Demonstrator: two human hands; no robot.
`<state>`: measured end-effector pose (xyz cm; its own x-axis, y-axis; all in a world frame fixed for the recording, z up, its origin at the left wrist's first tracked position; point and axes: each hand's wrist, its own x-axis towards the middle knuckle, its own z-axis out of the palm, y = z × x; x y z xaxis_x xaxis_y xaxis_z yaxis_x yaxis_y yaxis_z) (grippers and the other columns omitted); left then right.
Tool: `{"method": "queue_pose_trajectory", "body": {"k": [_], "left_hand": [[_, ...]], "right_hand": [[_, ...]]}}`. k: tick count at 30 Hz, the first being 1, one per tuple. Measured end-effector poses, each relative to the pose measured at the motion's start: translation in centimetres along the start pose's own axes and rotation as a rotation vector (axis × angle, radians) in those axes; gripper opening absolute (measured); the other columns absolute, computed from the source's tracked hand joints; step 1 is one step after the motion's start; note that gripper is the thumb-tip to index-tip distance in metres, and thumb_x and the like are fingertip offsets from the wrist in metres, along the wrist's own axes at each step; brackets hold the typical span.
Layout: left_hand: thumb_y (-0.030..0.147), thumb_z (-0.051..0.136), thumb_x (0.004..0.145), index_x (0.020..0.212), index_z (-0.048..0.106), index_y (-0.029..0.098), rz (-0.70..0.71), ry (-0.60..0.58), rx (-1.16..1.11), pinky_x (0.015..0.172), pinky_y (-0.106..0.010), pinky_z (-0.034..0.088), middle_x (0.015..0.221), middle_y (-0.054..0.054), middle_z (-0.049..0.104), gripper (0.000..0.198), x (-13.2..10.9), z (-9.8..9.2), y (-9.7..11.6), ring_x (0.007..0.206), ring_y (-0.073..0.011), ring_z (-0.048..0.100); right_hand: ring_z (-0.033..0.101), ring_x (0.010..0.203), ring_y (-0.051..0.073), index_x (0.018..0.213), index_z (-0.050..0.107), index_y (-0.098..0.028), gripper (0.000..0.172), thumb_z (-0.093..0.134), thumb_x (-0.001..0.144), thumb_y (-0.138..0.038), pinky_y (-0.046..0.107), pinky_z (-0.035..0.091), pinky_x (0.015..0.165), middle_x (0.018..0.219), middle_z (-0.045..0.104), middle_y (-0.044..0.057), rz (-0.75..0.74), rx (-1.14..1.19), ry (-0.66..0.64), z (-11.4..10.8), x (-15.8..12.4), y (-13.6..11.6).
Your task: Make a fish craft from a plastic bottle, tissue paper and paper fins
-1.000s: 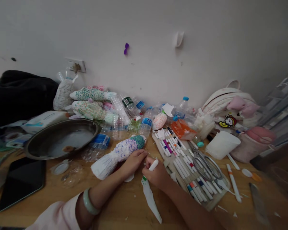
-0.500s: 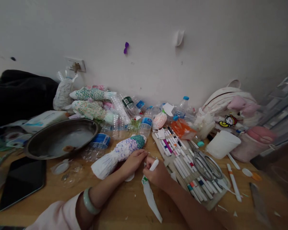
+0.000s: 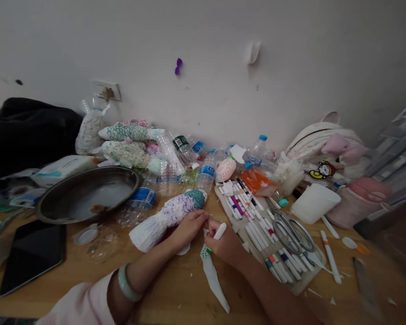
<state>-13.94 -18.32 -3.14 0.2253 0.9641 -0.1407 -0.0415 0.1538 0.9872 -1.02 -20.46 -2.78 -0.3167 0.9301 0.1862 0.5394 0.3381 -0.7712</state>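
1. Right grip [image 3: 223,243]: pinching a white marker [image 3: 219,231], its green lower end directed at a white paper strip [image 3: 214,280]. Whether the tip touches cannot be told.
2. Paper strip: lies on the wooden surface [image 3: 169,298] beneath and in front of the right hand, its narrow point toward the wearer. Green dots mark the upper part; the lower length is plain white.
3. Left grip [image 3: 191,228]: fingertips drawn together just beside the right hand, close to the strip's upper end. Whether they pinch the paper cannot be told. A pale green bangle [image 3: 127,284] circles the wrist, next to a pink sleeve [image 3: 84,304].
4. Beyond the left hand: a fish-shaped figure [image 3: 176,212] lies on its side, with a teal head, purple scale marks and a white tail.
5. Right of the hands: an unrolled beige marker case [image 3: 300,287] carries rows of pens; grey-handled scissors [image 3: 297,239] lie across it.
6. Left side: a dark tablet [image 3: 34,257] lies flat, with a metal basin [image 3: 54,203] behind it.
7. Farther back: more decorated fish [image 3: 128,133] are piled beside clear plastic bottles [image 3: 206,176]; a pale backpack [image 3: 320,137] stands at right.
8. Rear: grey wall [image 3: 209,27], fitted with a socket [image 3: 107,91] and a white hook [image 3: 253,53].
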Motion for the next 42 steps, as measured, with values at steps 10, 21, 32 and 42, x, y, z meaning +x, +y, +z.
{"method": "queue_pose_trajectory", "body": {"k": [10, 21, 32, 42], "left_hand": [[0.043, 0.053, 0.069, 0.056, 0.049, 0.021, 0.003, 0.006, 0.008, 0.05, -0.026, 0.026, 0.046, 0.004, 0.039, 0.026, -0.2, 0.0, 0.2, 0.052, -0.0127, 0.036], [0.044, 0.051, 0.071, 0.055, 0.051, 0.02, 0.018, -0.047, 0.027, 0.049, -0.026, 0.026, 0.049, 0.002, 0.044, 0.029, -0.1, -0.1, -0.1, 0.05, -0.0119, 0.036], [0.045, 0.053, 0.069, 0.052, 0.048, 0.021, 0.028, -0.038, 0.027, 0.049, -0.026, 0.026, 0.046, 0.003, 0.04, 0.03, 0.0, 0.0, -0.1, 0.051, -0.0124, 0.036], [0.044, 0.051, 0.069, 0.053, 0.049, 0.021, 0.02, -0.048, 0.041, 0.051, -0.027, 0.025, 0.046, 0.003, 0.039, 0.029, -0.2, 0.0, 0.2, 0.05, -0.0121, 0.034]], "right_hand": [[0.03, 0.049, 0.009, 0.053, 0.032, -0.02, 0.018, 0.047, 0.057, -0.012, 0.024, 0.018, 0.047, 0.048, 0.034, -0.007, -0.01, -0.088, -0.032, -0.3, 0.1, 0.0], [0.03, 0.051, 0.009, 0.055, 0.032, -0.02, 0.015, 0.045, 0.06, -0.014, 0.023, 0.02, 0.048, 0.05, 0.033, -0.007, 0.013, 0.02, 0.04, 0.2, 0.3, 0.4], [0.03, 0.05, 0.009, 0.053, 0.029, -0.02, 0.017, 0.044, 0.06, -0.016, 0.023, 0.021, 0.048, 0.049, 0.03, -0.007, 0.014, 0.072, 0.091, -0.2, 0.4, 0.3], [0.029, 0.05, 0.009, 0.054, 0.029, -0.02, 0.018, 0.044, 0.062, -0.016, 0.023, 0.022, 0.048, 0.049, 0.029, -0.007, 0.02, 0.061, 0.111, 0.0, 0.5, 0.6]]}}
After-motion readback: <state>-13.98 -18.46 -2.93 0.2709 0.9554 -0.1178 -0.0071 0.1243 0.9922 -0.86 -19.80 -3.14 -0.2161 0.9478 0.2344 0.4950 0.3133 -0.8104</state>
